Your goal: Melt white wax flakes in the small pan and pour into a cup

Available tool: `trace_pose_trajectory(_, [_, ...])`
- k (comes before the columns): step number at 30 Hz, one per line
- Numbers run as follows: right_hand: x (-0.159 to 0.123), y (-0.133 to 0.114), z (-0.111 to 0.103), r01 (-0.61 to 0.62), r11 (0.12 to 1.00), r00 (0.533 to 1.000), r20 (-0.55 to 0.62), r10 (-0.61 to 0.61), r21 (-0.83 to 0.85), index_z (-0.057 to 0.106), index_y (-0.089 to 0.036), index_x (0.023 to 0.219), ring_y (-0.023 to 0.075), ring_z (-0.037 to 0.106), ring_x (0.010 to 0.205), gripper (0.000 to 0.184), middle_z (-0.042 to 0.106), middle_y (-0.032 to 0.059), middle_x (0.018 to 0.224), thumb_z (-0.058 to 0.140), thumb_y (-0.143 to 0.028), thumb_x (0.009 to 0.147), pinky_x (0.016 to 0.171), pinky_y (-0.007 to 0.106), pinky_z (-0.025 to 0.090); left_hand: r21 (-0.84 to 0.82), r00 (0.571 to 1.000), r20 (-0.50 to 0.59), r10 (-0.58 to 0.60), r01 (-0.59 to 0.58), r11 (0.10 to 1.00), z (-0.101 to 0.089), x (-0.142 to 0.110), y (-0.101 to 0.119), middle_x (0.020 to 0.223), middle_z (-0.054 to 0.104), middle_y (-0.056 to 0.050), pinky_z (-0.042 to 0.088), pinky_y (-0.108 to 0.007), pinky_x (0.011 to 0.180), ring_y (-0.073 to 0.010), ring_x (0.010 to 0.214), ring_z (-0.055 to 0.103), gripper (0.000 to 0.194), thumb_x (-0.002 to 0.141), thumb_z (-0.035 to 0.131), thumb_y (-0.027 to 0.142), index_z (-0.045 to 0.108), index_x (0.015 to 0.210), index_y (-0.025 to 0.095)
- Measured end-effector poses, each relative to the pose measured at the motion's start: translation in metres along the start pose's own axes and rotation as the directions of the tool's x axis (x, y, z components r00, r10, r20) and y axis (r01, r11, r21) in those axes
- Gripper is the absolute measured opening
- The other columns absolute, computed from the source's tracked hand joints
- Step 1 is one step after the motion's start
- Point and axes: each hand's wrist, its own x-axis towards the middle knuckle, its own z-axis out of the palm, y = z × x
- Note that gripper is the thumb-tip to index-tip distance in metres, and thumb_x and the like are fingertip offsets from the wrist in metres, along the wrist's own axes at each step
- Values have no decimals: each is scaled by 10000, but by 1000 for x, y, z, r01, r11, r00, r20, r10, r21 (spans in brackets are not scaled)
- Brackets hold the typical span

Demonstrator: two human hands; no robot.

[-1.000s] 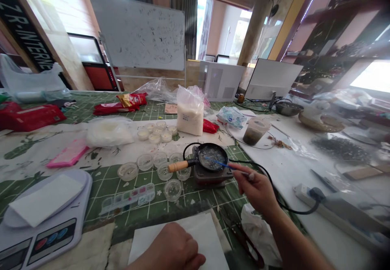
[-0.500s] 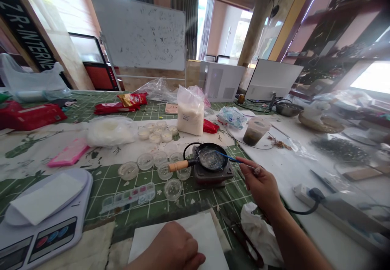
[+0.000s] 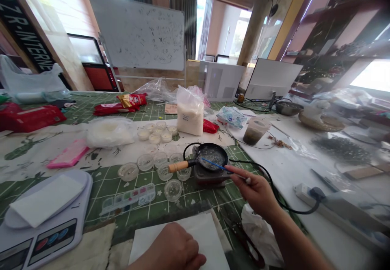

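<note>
My right hand pinches a thin blue stirring stick, whose far end dips into a small black frying pan. Cloudy, bubbly-looking stuff covers the pan's bottom. The pan sits on a small dark hot plate, its wooden handle pointing left. Curled into a loose fist, my left hand rests on a white sheet of paper, and I see nothing in it. Several clear round dishes stand just left of the hot plate.
A kitchen scale and a pill-box-like case lie on the left. Scissors and crumpled tissue are beside my right forearm. A black cable runs to a power strip. Behind the pan stands a bag of pale granules.
My right hand has moved a little left and nearer to me, sweeping the stick's tip from the pan's right part toward its left. My left hand has barely moved.
</note>
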Motion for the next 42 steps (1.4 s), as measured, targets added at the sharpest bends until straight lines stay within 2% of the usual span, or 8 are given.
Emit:
trace_pose_trajectory(4, [2,2,-2,-59,998,975,-215,57,-4,683,-126,1193,86,278,419,519,318,-71,461,564,-495,847,381,213,235,-7,1000,-3,6,-6,1000,0,0,0,531,569,0,230,-324,495,-140,462,476,367,943,422,274,498,594,190])
trace_pose_trajectory(8, [1,2,2,15,999,999,46,-14,-31,693,-164,1198,81,262,423,477,299,-69,470,564,-465,851,387,207,229,-16,1000,-5,-4,4,1000,-4,2,2,527,569,2,227,-322,495,-132,453,474,381,952,404,261,494,589,187])
trace_pose_trajectory(13, [2,2,3,-30,993,994,-108,17,-113,669,-156,1235,88,244,447,487,282,-66,487,540,-451,868,394,210,213,-30,1000,-2,1,-2,1000,-5,2,3,531,575,0,219,-320,493,-132,454,482,369,941,415,259,490,587,186])
trace_pose_trajectory(17, [2,2,3,56,990,998,39,-51,-127,697,-188,1198,87,243,470,436,323,-57,511,547,-425,864,429,211,261,-27,1000,-4,-2,2,1000,-2,1,2,516,563,2,214,-318,493,-131,446,473,364,933,426,261,489,582,187])
trace_pose_trajectory(21, [2,2,2,-3,991,996,-90,-9,-134,672,-179,1235,92,242,469,466,295,-61,502,534,-441,876,420,213,237,-20,1000,0,-6,6,1000,-2,1,1,531,574,2,225,-323,496,-134,460,488,372,940,415,274,496,588,186])
trace_pose_trajectory(25, [1,3,2,25,993,994,108,-12,-119,669,-199,1242,89,205,465,462,287,-62,504,528,-445,878,404,217,192,-15,1000,3,-19,20,1000,-5,2,3,544,583,5,243,-311,502,-132,465,493,360,943,422,256,505,600,184])
trace_pose_trajectory(38, [3,-1,-23,-96,992,994,-68,91,-82,690,-109,1196,86,239,458,572,309,-57,472,562,-527,828,411,227,182,-13,1000,7,4,-4,1000,1,-1,0,537,580,0,238,-302,498,-136,462,490,348,933,449,270,498,598,187])
trace_pose_trajectory(42, [0,-2,-26,-68,996,994,86,72,-54,711,-121,1166,86,234,471,553,321,-54,477,577,-529,817,426,230,187,-7,1000,-1,2,-2,1000,2,0,-1,526,566,4,213,-317,489,-136,447,483,369,941,423,276,478,587,188])
